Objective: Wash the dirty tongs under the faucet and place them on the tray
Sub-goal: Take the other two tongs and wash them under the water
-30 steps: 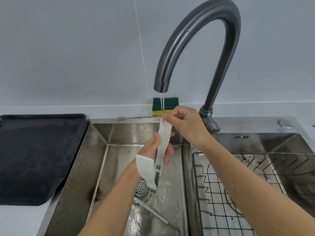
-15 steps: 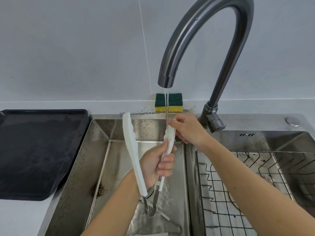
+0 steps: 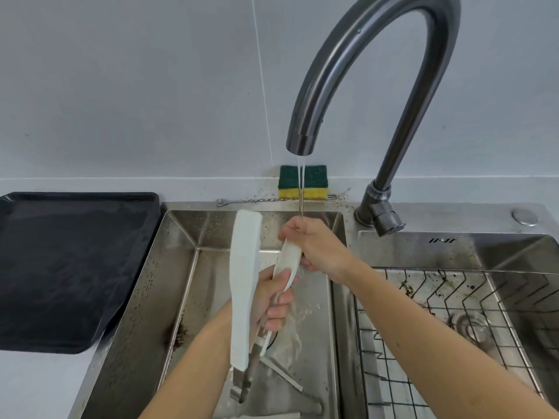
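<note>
Now our right hand has slid a bit lower on the tongs, so the water from the faucet lands right on its knuckles. Our left hand still holds the tongs upright over the sink, fingers closed around the one arm. The right fingers wrap the tip of that same arm. The other white arm stands free, nearer the tray. The metal hinge end hangs blurry below our wrist.
</note>
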### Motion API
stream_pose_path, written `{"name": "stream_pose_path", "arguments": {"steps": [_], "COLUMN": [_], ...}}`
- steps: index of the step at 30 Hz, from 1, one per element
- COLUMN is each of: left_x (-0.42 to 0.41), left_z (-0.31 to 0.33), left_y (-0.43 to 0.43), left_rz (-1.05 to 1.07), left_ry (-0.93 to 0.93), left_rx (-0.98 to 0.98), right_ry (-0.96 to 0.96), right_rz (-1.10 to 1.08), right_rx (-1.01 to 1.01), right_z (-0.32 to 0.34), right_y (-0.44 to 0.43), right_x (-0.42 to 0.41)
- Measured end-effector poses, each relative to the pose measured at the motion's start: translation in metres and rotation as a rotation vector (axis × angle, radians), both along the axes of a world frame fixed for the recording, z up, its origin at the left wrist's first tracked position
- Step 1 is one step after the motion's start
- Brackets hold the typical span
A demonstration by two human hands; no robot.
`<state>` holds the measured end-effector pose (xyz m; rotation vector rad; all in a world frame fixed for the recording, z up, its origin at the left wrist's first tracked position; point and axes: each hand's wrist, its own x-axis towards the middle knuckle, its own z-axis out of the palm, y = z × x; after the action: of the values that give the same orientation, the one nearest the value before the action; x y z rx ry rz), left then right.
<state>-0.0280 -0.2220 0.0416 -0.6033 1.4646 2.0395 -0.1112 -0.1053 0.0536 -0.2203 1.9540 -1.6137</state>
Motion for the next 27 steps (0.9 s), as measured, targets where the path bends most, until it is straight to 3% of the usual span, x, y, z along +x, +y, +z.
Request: {"name": "stream_pose_path", "arguments": {"steps": [5,9,14,17,23,27], "left_x": [-0.019,-0.034,-0.051,-0.053,-0.038,-0.025], "left_z": [-0.007,-0.009,0.005,0.007,-0.003,-0.007], "left_y": [0.009,0.020,0.033,0.038,0.033,0.021], "left_rz": [0.034,0.046,0.062,0.061,0.100,0.054], "left_ry": [0.183,0.452,0.595,0.624,0.513,0.224], "left_rx": [-0.024,-0.269,-0.313,-0.349,-0.251,-0.174], "right_ry": [0.236,0.320,0.246,0.244,0.182,0.160], "right_rz": [-0.037,-0.063,-0.087,-0.084,-0.053,0.010], "right_rx": [-0.039,-0.117,-0.257,-0.228,-0.107,0.019], "right_z": [0.007,0.016,0.024,0.027,0.016,0.005], "right_y": [0.005,0.016,0.026,0.030,0.025,0.014], "right_x": [-0.007,-0.014,-0.017,-0.018,-0.013,-0.005]}}
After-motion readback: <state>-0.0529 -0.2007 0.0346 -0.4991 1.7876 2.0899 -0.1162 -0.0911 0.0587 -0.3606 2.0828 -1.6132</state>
